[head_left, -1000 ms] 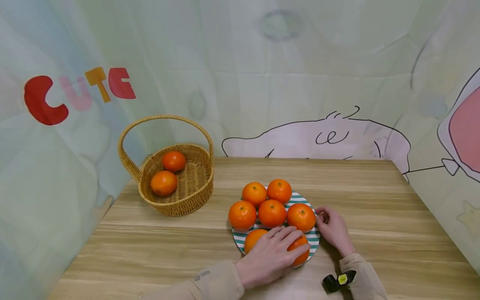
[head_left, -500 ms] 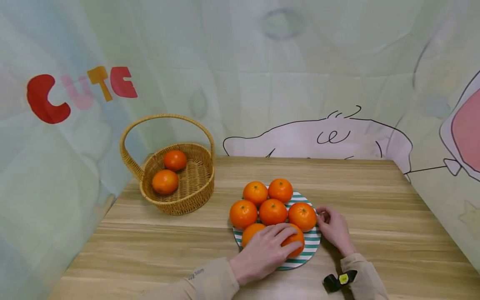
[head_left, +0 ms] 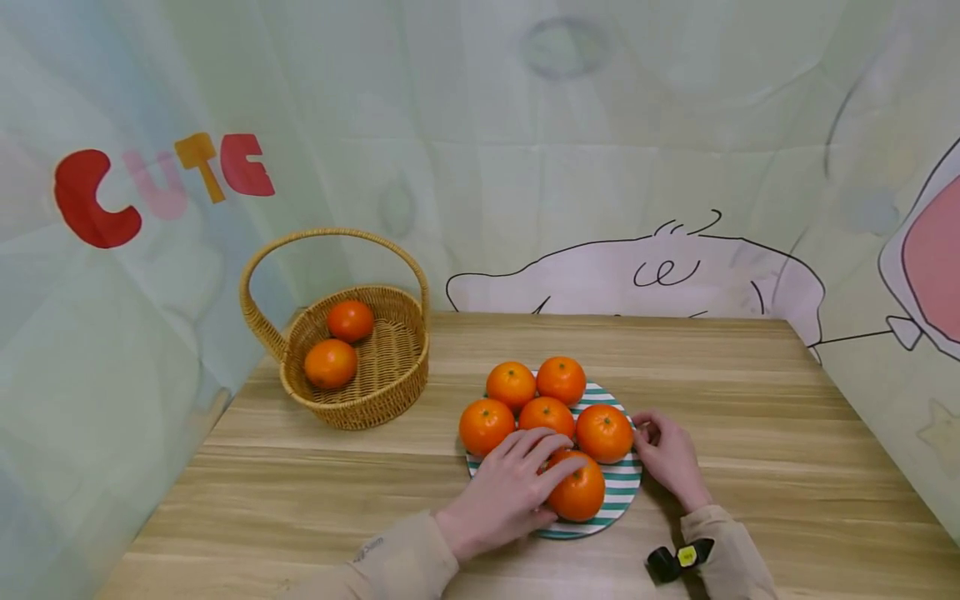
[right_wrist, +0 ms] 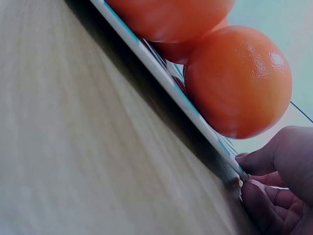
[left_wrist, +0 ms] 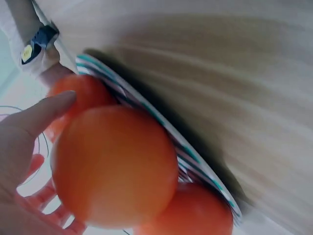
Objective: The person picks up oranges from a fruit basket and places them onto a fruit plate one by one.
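Observation:
Several oranges stand on a round plate [head_left: 622,500] with green and white stripes. My left hand [head_left: 495,492] lies over its front left part, fingers spread. The index finger reaches over the top of the front right orange [head_left: 581,498]. An orange under the hand is hidden in the head view. The left wrist view shows it as a large near orange [left_wrist: 115,166], with fingers behind it and the thumb [left_wrist: 56,107] against the farther orange [left_wrist: 90,90]. At the plate's right edge my right hand [head_left: 670,461] pinches the rim between thumb and finger.
A wicker basket [head_left: 390,404] with a tall handle stands at the back left; two oranges [head_left: 331,364] lie in its left side. The wooden table [head_left: 757,467] ends at printed curtains [head_left: 480,183] behind and at both sides. A black wrist device [head_left: 678,560] sits on the right sleeve.
My left hand has shifted left across the plate. The front right orange has moved left, leaving more of the plate's right side showing. My right hand stays at the rim.

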Demonstrator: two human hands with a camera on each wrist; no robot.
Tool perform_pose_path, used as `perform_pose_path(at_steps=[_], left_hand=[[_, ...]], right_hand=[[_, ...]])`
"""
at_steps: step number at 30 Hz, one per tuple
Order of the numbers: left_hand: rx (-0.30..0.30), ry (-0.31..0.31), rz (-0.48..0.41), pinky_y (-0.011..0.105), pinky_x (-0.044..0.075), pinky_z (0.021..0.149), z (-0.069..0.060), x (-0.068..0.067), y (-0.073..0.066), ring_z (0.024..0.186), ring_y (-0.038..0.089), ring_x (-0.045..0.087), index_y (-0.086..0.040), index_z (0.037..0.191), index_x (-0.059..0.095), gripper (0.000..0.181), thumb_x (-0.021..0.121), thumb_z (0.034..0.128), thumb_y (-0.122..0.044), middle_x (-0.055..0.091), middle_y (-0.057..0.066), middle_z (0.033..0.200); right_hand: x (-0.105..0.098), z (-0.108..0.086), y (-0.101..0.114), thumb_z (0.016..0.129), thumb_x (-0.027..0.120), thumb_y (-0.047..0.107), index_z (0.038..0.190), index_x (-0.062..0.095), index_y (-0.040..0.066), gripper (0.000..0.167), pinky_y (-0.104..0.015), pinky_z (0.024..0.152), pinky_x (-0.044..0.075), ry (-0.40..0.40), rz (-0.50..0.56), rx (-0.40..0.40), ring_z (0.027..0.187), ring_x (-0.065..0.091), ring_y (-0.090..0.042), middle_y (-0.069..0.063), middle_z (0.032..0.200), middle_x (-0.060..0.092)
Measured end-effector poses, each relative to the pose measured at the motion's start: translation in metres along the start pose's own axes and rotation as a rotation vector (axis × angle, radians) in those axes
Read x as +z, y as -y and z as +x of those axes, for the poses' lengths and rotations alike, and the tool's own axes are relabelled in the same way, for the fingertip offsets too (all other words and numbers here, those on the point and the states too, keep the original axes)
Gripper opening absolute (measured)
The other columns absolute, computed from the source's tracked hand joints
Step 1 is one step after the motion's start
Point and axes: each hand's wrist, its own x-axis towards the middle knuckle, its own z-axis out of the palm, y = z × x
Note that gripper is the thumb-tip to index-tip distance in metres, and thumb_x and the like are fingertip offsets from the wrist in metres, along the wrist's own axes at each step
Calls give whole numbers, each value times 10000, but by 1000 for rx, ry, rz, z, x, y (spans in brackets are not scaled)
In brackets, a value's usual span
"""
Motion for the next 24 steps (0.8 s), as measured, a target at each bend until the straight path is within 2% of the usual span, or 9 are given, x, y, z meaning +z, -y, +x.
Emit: perform_pose_path(at_steps=[6, 11, 18, 24], left_hand=[[-76, 79, -75, 388, 464, 1086, -4, -7, 14, 1282, 219, 505, -279, 1392, 521, 825, 864, 694, -553, 535, -13, 1362], [-165, 134, -78, 438, 469, 1086, -10, -16, 27, 1272, 259, 502, -237, 1446, 473, 985, 860, 634, -641, 509, 19, 1398], [-180, 222, -69, 399, 451, 1092, -14, -23, 34, 1223, 224, 490, -205, 1478, 451, 1123, 842, 565, -729, 549, 14, 1346], [-193, 256, -78, 382, 455, 1075, -16, -23, 34, 1206, 212, 503, -187, 1449, 483, 1037, 853, 610, -673, 597, -12, 1307]], right_hand=[[-1, 0, 0, 893, 587, 39, 1083, 656, -36, 216, -209, 617, 375, 3, -1, 0, 683, 490, -159, -93, 775, 573], [-1, 0, 0, 892, 590, 35, 1074, 659, -33, 206, -207, 613, 374, -2, -2, -10, 672, 485, -146, -85, 765, 571], [-1, -1, 3, 894, 602, 42, 1075, 660, -36, 206, -212, 617, 370, -5, -3, 8, 679, 487, -155, -92, 778, 577], [-1, -1, 4, 894, 615, 51, 1071, 660, -28, 199, -212, 618, 362, -6, -8, 20, 680, 481, -155, -87, 778, 571]])
